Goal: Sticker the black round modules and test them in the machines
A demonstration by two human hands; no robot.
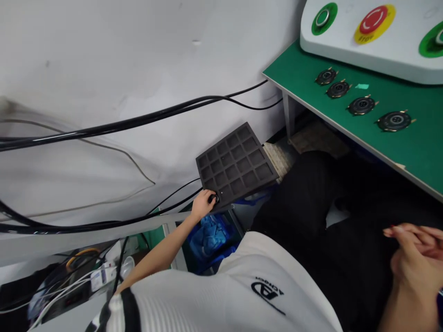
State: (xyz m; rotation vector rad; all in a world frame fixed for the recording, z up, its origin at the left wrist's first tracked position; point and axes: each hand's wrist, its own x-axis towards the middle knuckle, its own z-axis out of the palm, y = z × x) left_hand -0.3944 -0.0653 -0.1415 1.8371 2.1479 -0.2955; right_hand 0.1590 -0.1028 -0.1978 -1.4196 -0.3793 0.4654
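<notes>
Stretching outward, the left hand (202, 204) pinches a round black piece (213, 198) at the compartmented tray (244, 183); the right hand (413, 256) curls, its grip unclear.

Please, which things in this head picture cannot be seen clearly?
Head view:
Dark piece: mostly hidden by the left fingers.
Right hand: its fingers hide whether it holds anything.
Rightmost green button: cut off by the edge.
Shirt print: small letters, too blurred.

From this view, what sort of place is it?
Likely a factory workstation for small electronics: round watch-like parts on a green bench, a white control panel with a red stop button, and a compartmented tray.
</notes>
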